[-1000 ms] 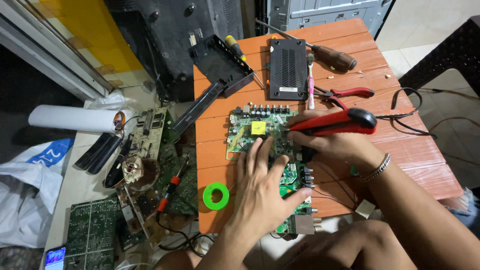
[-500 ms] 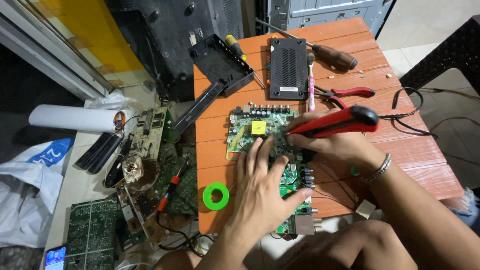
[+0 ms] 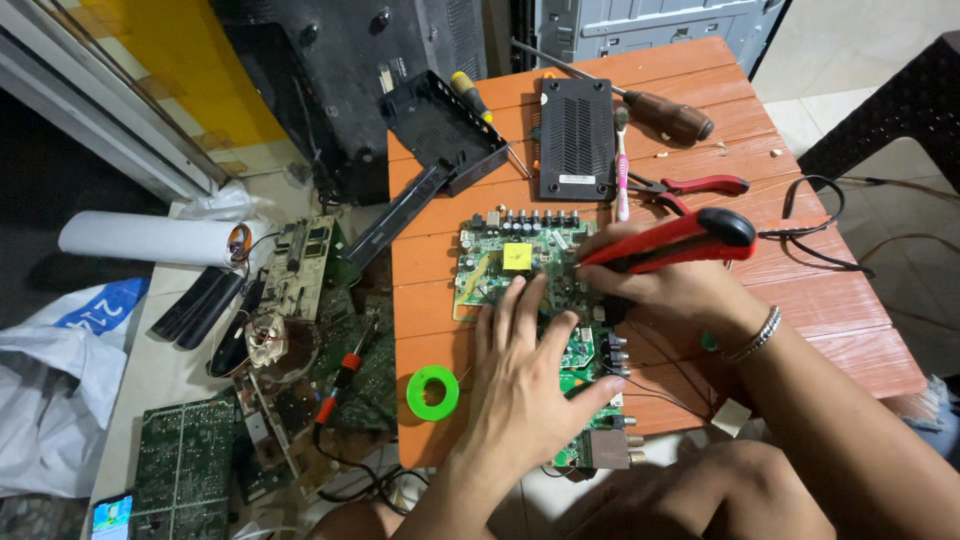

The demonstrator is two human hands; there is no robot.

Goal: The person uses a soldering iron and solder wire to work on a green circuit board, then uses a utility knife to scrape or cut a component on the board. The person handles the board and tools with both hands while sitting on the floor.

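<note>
Now, starting off the worktop's left edge, on the floor: a white roll point(image 3: 150, 238) lies flat, with loose circuit boards point(image 3: 185, 465) and a red-handled soldering iron point(image 3: 338, 385) scattered nearer the edge. On the orange worktop point(image 3: 850, 330) itself, a green ring of tape point(image 3: 433, 391) sits near the front-left corner, just beside the left hand's thumb side. Up at the back-left corner, an open black casing point(image 3: 440, 125) lies tilted, a yellow-handled screwdriver point(image 3: 470, 97) touching its far side.

Centre of the worktop, there is the green circuit board point(image 3: 490, 265), running from the middle towards the front edge. The left hand point(image 3: 525, 385) lies flat on it, fingers spread, palm pressing down; its grip is open, wrapped around nothing. Behind the board, a black vented box point(image 3: 575, 137) lies flat by the back edge, a pink toothbrush point(image 3: 621, 165) just beside its right side.

Moving right, the right hand point(image 3: 670, 290) has its grip closed around a red-and-black tool point(image 3: 675, 240), held nearly level, its nose end over the board's back-right part near the yellow component point(image 3: 517, 258). A silver bracelet point(image 3: 755, 335) circles that wrist. Beyond the tool, red-handled pliers point(image 3: 700, 186) lie on the worktop, and a brown-handled screwdriver point(image 3: 665, 115) rests towards the back-right corner. Black cable point(image 3: 810, 215) loops near the right edge.
</note>
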